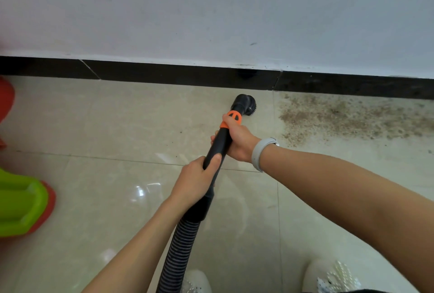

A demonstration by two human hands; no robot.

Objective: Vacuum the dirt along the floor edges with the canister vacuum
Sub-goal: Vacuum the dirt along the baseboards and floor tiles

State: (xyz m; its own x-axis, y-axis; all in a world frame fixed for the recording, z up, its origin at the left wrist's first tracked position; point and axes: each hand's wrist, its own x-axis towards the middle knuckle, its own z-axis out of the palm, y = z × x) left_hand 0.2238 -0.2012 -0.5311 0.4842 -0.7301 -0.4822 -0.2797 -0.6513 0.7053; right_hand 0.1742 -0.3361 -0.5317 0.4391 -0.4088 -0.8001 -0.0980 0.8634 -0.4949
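Note:
A black vacuum wand (219, 142) with an orange collar (231, 119) points at the floor near the wall. Its round brush nozzle (244, 104) sits on the beige tile close to the black baseboard (164, 74). My right hand (239, 143) grips the wand just below the orange collar, with a white band on the wrist. My left hand (196, 181) grips the wand lower down, thumb along the tube. The ribbed hose (180, 250) runs down to the bottom edge. A wide patch of brown dirt (347, 116) lies right of the nozzle, along the baseboard.
A green and red plastic object (22, 203) stands on the floor at the left edge, with another red piece (5, 97) above it. My two white shoes (328, 278) show at the bottom. The white wall (211, 10) rises above the baseboard.

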